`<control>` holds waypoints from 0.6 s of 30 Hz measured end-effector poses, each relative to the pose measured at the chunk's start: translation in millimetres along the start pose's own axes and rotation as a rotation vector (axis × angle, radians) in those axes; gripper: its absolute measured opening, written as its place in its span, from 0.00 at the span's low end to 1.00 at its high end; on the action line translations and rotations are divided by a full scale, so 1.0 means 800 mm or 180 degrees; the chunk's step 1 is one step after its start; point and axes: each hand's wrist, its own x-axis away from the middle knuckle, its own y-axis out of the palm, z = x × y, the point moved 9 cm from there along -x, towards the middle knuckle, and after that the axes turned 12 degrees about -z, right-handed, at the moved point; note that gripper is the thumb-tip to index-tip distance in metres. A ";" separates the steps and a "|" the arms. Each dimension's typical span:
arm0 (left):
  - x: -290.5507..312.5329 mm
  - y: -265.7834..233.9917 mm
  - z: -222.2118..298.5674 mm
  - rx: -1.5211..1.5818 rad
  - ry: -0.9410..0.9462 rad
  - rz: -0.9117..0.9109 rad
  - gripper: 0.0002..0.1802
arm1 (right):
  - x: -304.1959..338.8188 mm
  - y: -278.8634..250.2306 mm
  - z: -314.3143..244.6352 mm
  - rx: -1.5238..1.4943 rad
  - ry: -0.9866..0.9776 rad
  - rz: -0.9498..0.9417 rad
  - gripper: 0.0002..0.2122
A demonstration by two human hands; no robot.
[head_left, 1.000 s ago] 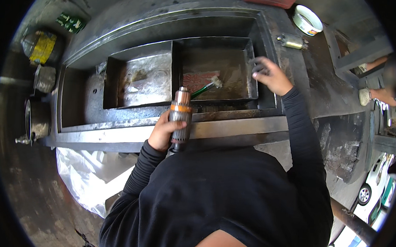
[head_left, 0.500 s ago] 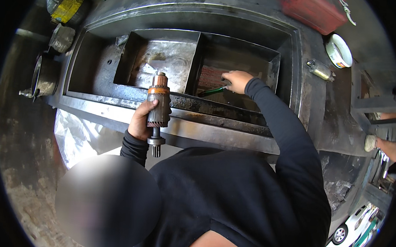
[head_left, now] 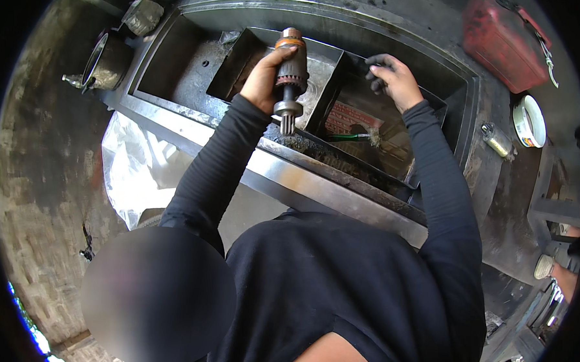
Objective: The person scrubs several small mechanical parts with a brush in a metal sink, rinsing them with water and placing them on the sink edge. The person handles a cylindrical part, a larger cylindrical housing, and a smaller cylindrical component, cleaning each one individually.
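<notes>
Shifted since the earlier frame: motor core [head_left: 292, 64], from the trough's front edge [head_left: 277, 172] to over the tray [head_left: 330, 89]; right hand [head_left: 393, 80], up off the green brush [head_left: 350, 137]. Motor core: in the left hand [head_left: 262, 76], fingers wrapped round its side. Right hand: fingers parted, loosely bent. Green brush: lying bodyward of the right hand. Red box [head_left: 503, 45], white tub [head_left: 519, 120], metal cylinder [head_left: 497, 139]: right of the right hand. Pot [head_left: 114, 60]: left of the left hand

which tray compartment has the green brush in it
The right compartment: the green-handled brush lies in it. The left compartment, partly hidden behind the left hand and held metal part, shows no brush.
</notes>
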 end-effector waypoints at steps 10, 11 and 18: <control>-0.079 0.031 -0.097 0.0460 -0.0474 -0.0289 0.15 | 0.080 0.051 -0.002 0.0745 0.0092 0.0256 0.09; -0.085 0.032 -0.106 0.0386 -0.0529 -0.0402 0.17 | 0.084 0.050 0.000 0.0547 0.0073 0.0412 0.09; -0.099 0.021 -0.124 -0.0905 -0.0786 -0.0602 0.21 | 0.095 0.012 0.052 0.2101 0.0514 0.0742 0.10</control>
